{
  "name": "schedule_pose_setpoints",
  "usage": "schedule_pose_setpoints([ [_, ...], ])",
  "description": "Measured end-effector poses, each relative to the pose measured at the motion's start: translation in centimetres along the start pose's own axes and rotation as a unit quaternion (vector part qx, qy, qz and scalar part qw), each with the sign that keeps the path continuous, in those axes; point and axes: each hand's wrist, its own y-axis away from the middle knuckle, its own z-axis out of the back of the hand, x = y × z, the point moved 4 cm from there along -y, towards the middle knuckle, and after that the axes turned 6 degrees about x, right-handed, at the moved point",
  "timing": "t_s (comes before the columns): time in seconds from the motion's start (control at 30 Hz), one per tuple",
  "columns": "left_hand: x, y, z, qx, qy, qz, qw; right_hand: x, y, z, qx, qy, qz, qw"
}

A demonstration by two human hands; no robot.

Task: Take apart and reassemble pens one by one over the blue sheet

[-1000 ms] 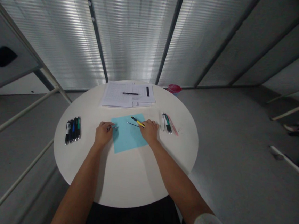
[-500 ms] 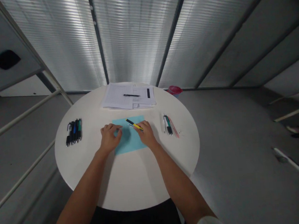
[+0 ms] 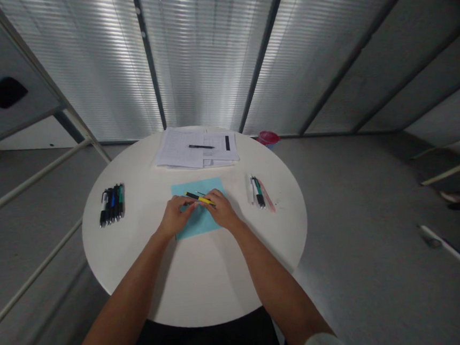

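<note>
A yellow and black pen (image 3: 205,200) slants between my two hands above a light blue sheet (image 3: 198,228). My right hand (image 3: 222,209) is closed around its yellow end. A thin dark rod, perhaps a pen refill (image 3: 200,193), also sticks out from the right fingers, just beyond the pen. My left hand (image 3: 175,218) is pinched close under the pen's black end, thumb and forefinger nearly meeting the right fingertips. What the left fingers hold is too small and hidden to make out.
Several pens (image 3: 112,205) lie in a row on the round white table (image 3: 201,282) at left. At right are a white pen (image 3: 251,190), a green and black pen (image 3: 259,193) and a pinkish strip (image 3: 267,195). Paper sheets (image 3: 177,147) with a black pen (image 3: 201,146) lie at the back.
My left hand has moved right, from the sheet's left edge to the pen; the small silvery piece in its fingers is now hidden. My right hand has shifted slightly left with the yellow and black pen.
</note>
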Motion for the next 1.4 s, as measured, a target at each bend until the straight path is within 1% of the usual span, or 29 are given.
schedule_pose_setpoints([
  [0.07, -0.1, 0.0, 0.0, -0.014, 0.028, 0.004, 1.000, 0.1, 0.1, 0.1, 0.001, -0.001, 0.001, 1.000],
  [0.17, -0.2, 0.0, 0.3, -0.039, 0.101, 0.023, 0.994, 0.1, 0.2, 0.2, 0.008, -0.018, -0.027, 0.999],
  [0.23, -0.2, -0.1, 0.5, -0.058, 0.172, 0.043, 0.982, 0.1, 0.4, 0.2, 0.010, -0.034, -0.042, 0.998],
  [0.3, 0.0, -0.1, 0.7, -0.081, 0.234, 0.063, 0.967, 0.1, 0.4, 0.2, 0.009, -0.044, -0.041, 0.998],
  [0.37, 0.4, -0.2, 0.8, -0.101, 0.270, 0.083, 0.954, 0.1, 0.5, 0.1, 0.011, -0.044, -0.036, 0.998],
  [0.47, 1.0, -0.2, 0.7, -0.105, 0.286, 0.104, 0.947, 0.2, 0.5, 0.0, 0.018, -0.037, -0.018, 0.999],
  [0.57, 1.3, -0.3, 0.6, -0.104, 0.294, 0.112, 0.943, 0.3, 0.5, 0.2, 0.010, -0.023, -0.004, 1.000],
  [0.77, 1.4, -0.3, 0.9, -0.129, 0.315, 0.120, 0.933, 0.2, 0.6, 0.4, 0.010, 0.010, -0.036, 0.999],
  [0.97, 1.5, -0.4, 0.6, -0.078, 0.293, 0.116, 0.946, 0.1, 0.5, 0.3, 0.005, 0.011, -0.034, 0.999],
  [1.1, 1.8, -0.5, 0.6, -0.061, 0.293, 0.123, 0.946, 0.2, 0.6, 0.2, 0.011, 0.033, -0.043, 0.998],
  [1.27, 2.1, -0.6, 0.7, -0.058, 0.313, 0.119, 0.940, 0.2, 0.5, 0.0, -0.002, 0.038, -0.042, 0.998],
  [1.4, 2.3, -0.6, 0.8, -0.068, 0.334, 0.123, 0.932, -0.1, 0.5, -0.3, -0.005, 0.036, -0.044, 0.998],
])
